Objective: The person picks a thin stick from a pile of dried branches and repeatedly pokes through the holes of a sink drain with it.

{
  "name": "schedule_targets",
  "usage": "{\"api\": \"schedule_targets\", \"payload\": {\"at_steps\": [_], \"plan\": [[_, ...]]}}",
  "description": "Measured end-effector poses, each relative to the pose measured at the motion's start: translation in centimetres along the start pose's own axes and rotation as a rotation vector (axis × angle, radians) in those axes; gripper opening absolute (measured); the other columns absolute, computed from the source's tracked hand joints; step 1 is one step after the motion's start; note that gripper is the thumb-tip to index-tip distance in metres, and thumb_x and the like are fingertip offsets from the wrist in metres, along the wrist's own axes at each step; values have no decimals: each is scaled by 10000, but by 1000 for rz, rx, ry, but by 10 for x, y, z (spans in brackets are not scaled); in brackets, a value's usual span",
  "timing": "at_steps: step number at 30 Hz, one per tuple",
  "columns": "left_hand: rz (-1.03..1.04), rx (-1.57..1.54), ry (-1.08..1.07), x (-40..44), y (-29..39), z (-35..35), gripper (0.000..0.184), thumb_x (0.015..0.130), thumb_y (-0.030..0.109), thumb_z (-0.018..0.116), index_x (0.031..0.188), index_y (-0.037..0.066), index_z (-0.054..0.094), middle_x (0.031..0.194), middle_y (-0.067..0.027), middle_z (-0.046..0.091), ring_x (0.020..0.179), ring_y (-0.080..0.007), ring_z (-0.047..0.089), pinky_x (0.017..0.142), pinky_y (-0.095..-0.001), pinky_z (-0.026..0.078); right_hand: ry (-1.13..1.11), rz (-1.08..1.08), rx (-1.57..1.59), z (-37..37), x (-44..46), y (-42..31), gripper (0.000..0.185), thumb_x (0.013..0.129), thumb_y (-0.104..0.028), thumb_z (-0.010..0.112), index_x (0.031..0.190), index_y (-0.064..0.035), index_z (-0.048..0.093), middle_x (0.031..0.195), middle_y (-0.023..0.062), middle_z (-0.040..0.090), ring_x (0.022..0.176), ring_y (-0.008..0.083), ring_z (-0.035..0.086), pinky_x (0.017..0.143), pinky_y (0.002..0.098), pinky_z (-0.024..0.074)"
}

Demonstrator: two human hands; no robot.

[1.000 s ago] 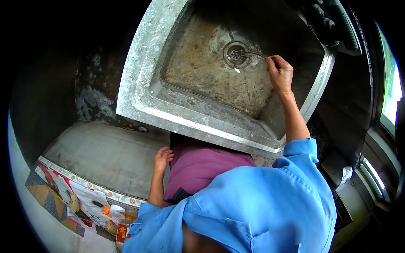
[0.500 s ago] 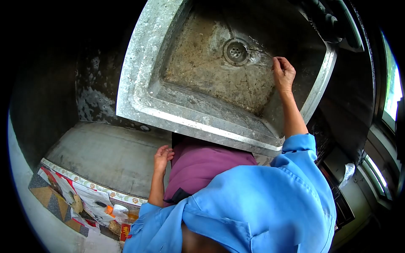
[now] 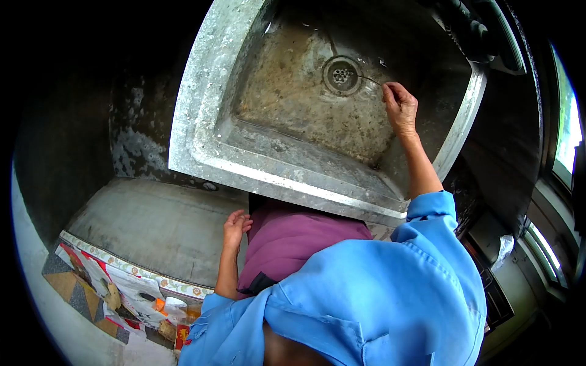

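Note:
My right hand (image 3: 401, 108) is over the right part of a worn grey stone sink (image 3: 210, 116). Its fingertips pinch a thin dark wire (image 3: 370, 79), which runs left to the round drain (image 3: 342, 75) with several holes in its strainer. Whether the wire's tip goes into a hole is too small to tell. Below the sink's front edge, my left hand (image 3: 234, 229) hangs beside the purple clothing (image 3: 305, 229), holding nothing, its fingers loosely bent and apart.
A grey ledge (image 3: 155, 226) with a patterned border lies to the left. Papers, a white-and-orange container (image 3: 174, 305) and a red box (image 3: 182, 335) sit at lower left. A dark faucet-like fixture (image 3: 479, 36) rises at upper right, near a window (image 3: 567, 116).
My right hand has shifted slightly left toward the drain, and the thin wire has moved with it. Light on the wet sink floor looks different. My left hand has stayed almost still.

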State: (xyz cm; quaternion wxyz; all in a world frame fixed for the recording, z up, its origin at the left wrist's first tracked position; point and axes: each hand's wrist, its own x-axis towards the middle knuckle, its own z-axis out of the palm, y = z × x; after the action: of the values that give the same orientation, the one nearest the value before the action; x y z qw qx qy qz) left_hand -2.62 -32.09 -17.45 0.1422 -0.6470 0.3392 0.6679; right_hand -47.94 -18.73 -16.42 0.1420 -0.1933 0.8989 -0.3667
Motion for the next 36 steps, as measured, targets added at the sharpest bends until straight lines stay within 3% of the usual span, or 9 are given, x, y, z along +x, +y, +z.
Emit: {"api": "schedule_targets", "payload": {"at_steps": [4, 9, 13, 15, 17, 21, 25, 29, 36], "plan": [[-20, 1, 10, -2, 0, -2, 262, 819, 78, 395, 1069, 2, 421, 908, -116, 540, 755, -160, 558, 617, -230, 458, 248, -18, 16, 2, 9, 11, 110, 742, -150, 557, 763, -44, 580, 554, 54, 533, 480, 97, 489, 483, 216, 395], [-1, -10, -2, -1, -3, -4, 263, 821, 80, 391, 1070, 2, 416, 911, -117, 540, 747, -163, 560, 613, -231, 459, 41, 113, -9, 3, 4, 8, 117, 754, -145, 541, 743, -34, 579, 524, 25, 520, 470, 68, 465, 470, 204, 380], [-12, 7, 11, 0, -7, -4, 258, 821, 83, 393, 1064, 1, 422, 908, -120, 540, 744, -162, 561, 613, -233, 460, 204, 117, 152, -4, 12, 18, 130, 750, -145, 546, 735, -19, 578, 519, 7, 517, 476, 55, 463, 465, 194, 372], [-16, 0, 7, -1, -7, -5, 257, 820, 83, 395, 1062, 1, 424, 907, -121, 540, 745, -162, 561, 614, -233, 460, 186, 133, 139, -5, 13, 15, 129, 749, -145, 546, 725, -22, 579, 508, 1, 512, 459, 54, 461, 449, 193, 372], [3, 2, 1, -1, -7, -4, 258, 817, 84, 399, 1059, -1, 426, 905, -120, 541, 746, -160, 561, 615, -229, 459, -80, 239, 132, -5, 13, 10, 122, 748, -139, 544, 715, -27, 582, 497, -3, 502, 434, 51, 449, 425, 194, 369], [6, -15, 4, -2, -6, -5, 261, 813, 83, 402, 1058, -4, 426, 903, -118, 541, 745, -159, 560, 614, -225, 459, -142, 287, 190, -15, 21, 12, 120, 743, -136, 547, 702, -29, 581, 510, -3, 519, 422, 49, 446, 406, 188, 354], [5, -10, 1, -2, -6, -4, 260, 814, 87, 403, 1058, -1, 426, 901, -115, 543, 749, -159, 560, 617, -226, 457, -26, 131, 49, -5, 16, 8, 144, 733, -171, 560, 726, -28, 577, 510, 24, 523, 469, 68, 487, 460, 214, 383], [9, -20, 4, -3, -10, -6, 256, 820, 95, 402, 1058, 3, 426, 903, -113, 542, 750, -159, 560, 617, -228, 456, 42, -21, -326, -2, 11, -1, 132, 723, -202, 555, 745, -75, 582, 621, 88, 565, 561, 223, 551, 513, 285, 425], [9, -33, 1, -2, -13, -6, 251, 825, 100, 402, 1057, 7, 427, 910, -110, 540, 746, -157, 560, 608, -222, 456, -43, -342, -399, 8, -7, -20, 102, 734, -184, 529, 722, -83, 533, 688, 92, 553, 617, 279, 535, 516, 352, 420]]}}
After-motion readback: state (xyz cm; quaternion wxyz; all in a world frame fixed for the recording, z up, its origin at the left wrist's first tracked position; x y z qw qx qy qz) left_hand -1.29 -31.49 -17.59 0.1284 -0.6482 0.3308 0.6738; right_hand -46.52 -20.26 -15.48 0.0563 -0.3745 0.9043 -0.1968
